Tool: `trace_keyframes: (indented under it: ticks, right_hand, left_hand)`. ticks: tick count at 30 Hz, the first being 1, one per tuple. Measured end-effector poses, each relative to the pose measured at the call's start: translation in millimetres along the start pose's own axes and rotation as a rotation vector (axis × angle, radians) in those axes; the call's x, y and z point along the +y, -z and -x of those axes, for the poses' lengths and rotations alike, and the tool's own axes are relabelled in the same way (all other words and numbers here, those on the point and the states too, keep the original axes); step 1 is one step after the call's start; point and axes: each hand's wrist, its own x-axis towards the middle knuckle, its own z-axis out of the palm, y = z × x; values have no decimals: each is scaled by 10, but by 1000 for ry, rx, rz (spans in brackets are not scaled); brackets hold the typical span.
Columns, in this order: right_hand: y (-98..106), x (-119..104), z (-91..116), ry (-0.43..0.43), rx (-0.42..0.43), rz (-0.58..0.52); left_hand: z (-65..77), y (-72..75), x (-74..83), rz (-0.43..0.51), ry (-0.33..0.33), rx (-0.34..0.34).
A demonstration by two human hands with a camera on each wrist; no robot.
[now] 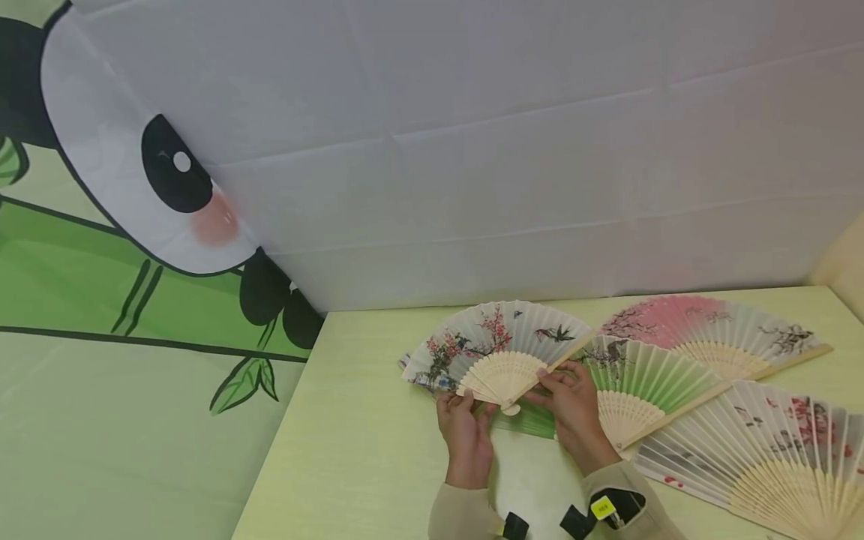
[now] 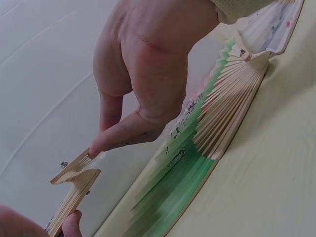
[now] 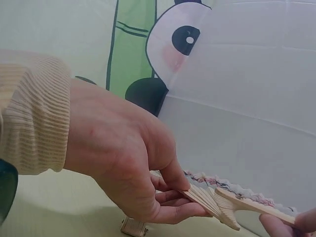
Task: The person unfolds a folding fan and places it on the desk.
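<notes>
A folding fan (image 1: 502, 330), spread wide, has a white leaf with red blossoms and a dark bird, on pale wooden sticks. My left hand (image 1: 467, 442) pinches its left end stick between thumb and fingers, as the right wrist view shows. On the other end stick, near the pivot, the right hand (image 1: 574, 409) grips with thumb and fingers. In the left wrist view the right hand (image 2: 143, 64) looms large beside the tilted sticks (image 2: 74, 195). Beneath and to the right lies an open green fan (image 1: 675, 382), partly covered by the held one.
Behind the green fan, a pink and white fan (image 1: 736, 330) lies spread. Another open fan (image 1: 763, 450), white with red blossoms, occupies the right front. The pale yellow table (image 1: 337, 427) meets a white cloth wall (image 1: 472, 187) at the back, and a panda backdrop (image 1: 135, 187) hangs left.
</notes>
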Motion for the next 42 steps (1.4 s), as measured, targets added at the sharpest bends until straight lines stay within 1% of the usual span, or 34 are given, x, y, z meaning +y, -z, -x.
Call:
trace_keyframes:
  ticks: [11, 17, 22, 28, 31, 33, 37, 42]
  right_hand:
    - [-29, 36, -66, -16, 28, -99]
    - [-89, 65, -105, -30, 42, -147]
    - [-155, 60, -132, -50, 60, -196]
    - [-231, 45, -161, -62, 78, -258]
    - [-275, 30, -175, -69, 85, -279]
    - [-299, 24, -184, -79, 86, -278]
    - [-331, 18, -205, -85, 84, -248]
    - [-350, 15, -242, -78, 86, -184]
  left_hand:
    - [-62, -41, 18, 49, -6, 20]
    - [-137, -77, 39, 62, 1, 62]
    - [-185, -133, 84, 68, 13, 101]
    - [-227, -180, 157, 90, 33, 119]
    - [-252, -195, 187, 83, 35, 130]
    - [-273, -203, 197, 75, 32, 138]
    - [-311, -203, 201, 64, 27, 131]
    - [-331, -184, 219, 36, 70, 66]
